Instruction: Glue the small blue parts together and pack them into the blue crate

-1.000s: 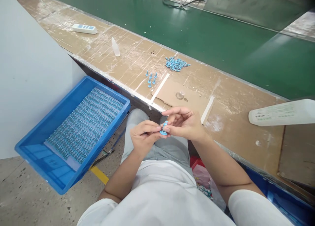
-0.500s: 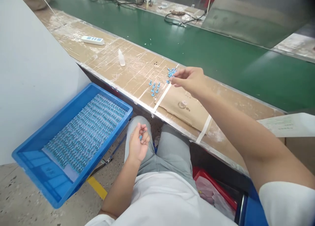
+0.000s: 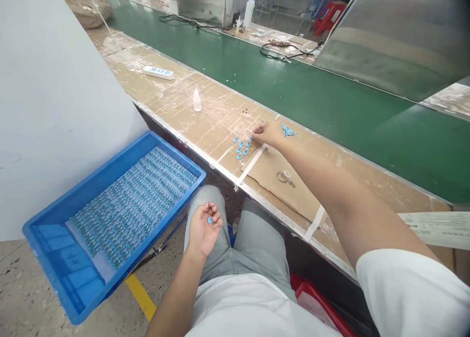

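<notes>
My left hand [image 3: 205, 229] is palm up over my lap, its fingers curled around a small blue piece [image 3: 210, 220] with a round face. Out over the bench, my right hand [image 3: 270, 132] pinches with thumb and fingers at the edge of a group of small blue pieces [image 3: 241, 145], each with a round base and a short stem, standing upright on the cardboard. A bit of blue shows at the right fingertips; its shape is too small to make out. Just beyond the right wrist lies a heap of similar blue pieces [image 3: 289, 130].
A blue tray [image 3: 40, 231] at my left holds rows of small blue pieces on a pale sheet. On the bench are a white dropper bottle [image 3: 197, 102], a power strip [image 3: 158, 73] and a small clear cup [image 3: 283, 176]. A green conveyor belt [image 3: 330, 92] runs behind.
My right hand has moved from the heap of blue pieces to the standing group, uncovering the heap. The left hand stays over my lap, its blue piece showing more. The view has shifted slightly.
</notes>
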Demonstrator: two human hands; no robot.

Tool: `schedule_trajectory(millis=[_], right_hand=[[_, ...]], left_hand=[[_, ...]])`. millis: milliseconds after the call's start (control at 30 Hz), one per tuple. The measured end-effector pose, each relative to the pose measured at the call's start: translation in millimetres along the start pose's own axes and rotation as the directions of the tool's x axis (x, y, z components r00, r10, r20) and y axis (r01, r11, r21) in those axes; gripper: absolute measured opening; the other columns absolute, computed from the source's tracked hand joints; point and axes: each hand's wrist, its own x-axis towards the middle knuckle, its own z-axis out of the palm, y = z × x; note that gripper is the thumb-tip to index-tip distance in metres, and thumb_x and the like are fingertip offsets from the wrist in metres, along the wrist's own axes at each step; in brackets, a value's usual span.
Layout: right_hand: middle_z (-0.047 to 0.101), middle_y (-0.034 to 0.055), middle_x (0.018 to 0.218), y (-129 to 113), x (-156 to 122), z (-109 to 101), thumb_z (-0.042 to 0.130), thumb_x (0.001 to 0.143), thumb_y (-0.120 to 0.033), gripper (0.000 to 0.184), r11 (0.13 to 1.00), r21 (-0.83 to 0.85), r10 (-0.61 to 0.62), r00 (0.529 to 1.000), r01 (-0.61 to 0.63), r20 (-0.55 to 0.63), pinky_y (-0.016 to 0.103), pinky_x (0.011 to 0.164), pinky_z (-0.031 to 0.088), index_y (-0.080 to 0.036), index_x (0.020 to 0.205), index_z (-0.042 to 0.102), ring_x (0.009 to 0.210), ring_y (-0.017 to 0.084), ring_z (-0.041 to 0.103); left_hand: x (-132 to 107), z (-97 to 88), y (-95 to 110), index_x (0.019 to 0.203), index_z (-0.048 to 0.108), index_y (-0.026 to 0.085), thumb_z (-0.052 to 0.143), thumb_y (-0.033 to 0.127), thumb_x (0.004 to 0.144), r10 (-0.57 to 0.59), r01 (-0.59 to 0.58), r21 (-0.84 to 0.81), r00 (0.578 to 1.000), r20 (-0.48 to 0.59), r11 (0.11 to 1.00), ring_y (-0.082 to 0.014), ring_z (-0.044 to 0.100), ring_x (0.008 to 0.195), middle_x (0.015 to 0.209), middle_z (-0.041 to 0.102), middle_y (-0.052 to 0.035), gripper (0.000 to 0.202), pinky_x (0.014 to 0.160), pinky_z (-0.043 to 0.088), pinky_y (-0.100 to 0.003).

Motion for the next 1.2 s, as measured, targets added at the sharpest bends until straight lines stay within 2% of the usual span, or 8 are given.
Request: schedule_trajectory(millis=[300, 467, 600, 700, 767, 967, 1100, 1200], right_hand=[[0.075, 0.0054, 0.091, 0, -2, -5, 0.073, 0.067, -0.023, 0.034, 0.999, 0.046, 0.009, 1.0, -0.01, 0.025, 0.03, 0.081, 0.054, -0.016, 0.1, 0.07, 0.086, 0.021, 0.071], [0.074, 0.0035, 0.095, -41, -56, -43, 0.062, 0.08, -0.025, 0.027, 0.989, 0.055, -0.123, 0.976, 0.135, -0.182, 0.032, 0.086, 0.052, -0.019, 0.105, 0.069, 0.081, 0.018, 0.07], [0.074, 0.0014, 0.087, -96, -157, -54, 0.061, 0.086, -0.034, 0.016, 0.792, 0.166, -0.588, 0.807, 0.588, -0.052, 0.026, 0.072, 0.053, -0.025, 0.095, 0.071, 0.073, 0.015, 0.068], [0.074, 0.0052, 0.087, -118, -215, -36, 0.057, 0.091, -0.032, 0.017, 0.652, 0.123, -0.758, 0.648, 0.748, 0.082, 0.027, 0.074, 0.051, -0.024, 0.096, 0.071, 0.08, 0.017, 0.068], [0.074, 0.0069, 0.084, -117, -232, -20, 0.057, 0.091, -0.03, 0.017, 0.655, 0.105, -0.756, 0.649, 0.749, 0.087, 0.027, 0.072, 0.05, -0.021, 0.095, 0.071, 0.079, 0.017, 0.068], [0.075, 0.0061, 0.091, -96, -239, -8, 0.061, 0.089, -0.032, 0.019, 0.748, 0.502, -0.52, 0.853, 0.435, 0.036, 0.03, 0.071, 0.055, -0.022, 0.101, 0.072, 0.076, 0.018, 0.07], [0.075, 0.0062, 0.085, -97, -249, -19, 0.07, 0.082, -0.042, 0.036, 0.514, 0.849, -0.148, 0.963, -0.118, 0.224, 0.031, 0.063, 0.058, -0.019, 0.109, 0.065, 0.072, 0.02, 0.071], [0.073, 0.0017, 0.067, -99, -256, -28, 0.076, 0.076, -0.044, 0.051, 0.418, 0.875, -0.043, 0.956, -0.246, 0.289, 0.031, 0.055, 0.055, -0.021, 0.117, 0.056, 0.058, 0.018, 0.067]], left_hand=[[4, 3.8, 1, 0.081, 0.062, 0.011, 0.055, 0.02, 0.082, 0.007, -0.006, -0.047, 1.0, 0.013, 0.999, -0.0076, 0.047, 0.055, 0.075, 0.056, -0.0027, 0.011, 0.047, 0.037, -0.019], [9, 20.3, 7, 0.099, 0.065, 0.01, 0.052, 0.034, 0.087, 0.064, -0.062, -0.05, 0.997, 0.043, 0.997, -0.0206, 0.065, 0.093, 0.107, 0.066, -0.0147, 0.03, 0.077, 0.053, -0.03], [14, 43.2, 5, 0.101, 0.065, 0.011, 0.05, 0.041, 0.089, 0.082, -0.077, -0.042, 0.987, 0.14, 0.996, -0.0256, 0.063, 0.11, 0.118, 0.065, -0.0175, 0.035, 0.095, 0.049, -0.038], [15, 58.3, 0, 0.099, 0.065, 0.012, 0.048, 0.042, 0.09, 0.039, -0.04, -0.001, 0.979, 0.198, 0.999, -0.0254, 0.064, 0.108, 0.116, 0.067, -0.0161, 0.035, 0.095, 0.049, -0.039], [13, 64.9, -4, 0.096, 0.066, 0.013, 0.048, 0.041, 0.09, 0.016, -0.023, 0.032, 0.979, 0.202, 0.999, -0.0261, 0.063, 0.109, 0.114, 0.068, -0.0152, 0.034, 0.095, 0.048, -0.04], [1, 73.8, -18, 0.093, 0.068, 0.011, 0.045, 0.037, 0.091, 0.036, -0.054, 0.066, 0.967, 0.251, 0.996, -0.0233, 0.064, 0.101, 0.105, 0.069, -0.0142, 0.035, 0.092, 0.048, -0.036], [-11, 78.5, -33, 0.101, 0.069, 0.014, 0.05, 0.033, 0.091, 0.122, -0.159, 0.098, 0.945, 0.303, 0.982, -0.0142, 0.06, 0.076, 0.099, 0.068, -0.0097, 0.03, 0.078, 0.049, -0.031], [-18, 76.7, -44, 0.105, 0.07, 0.015, 0.062, 0.028, 0.085, 0.173, -0.238, 0.17, 0.93, 0.325, 0.956, -0.0114, 0.056, 0.073, 0.103, 0.068, -0.0097, 0.025, 0.071, 0.046, -0.027]])
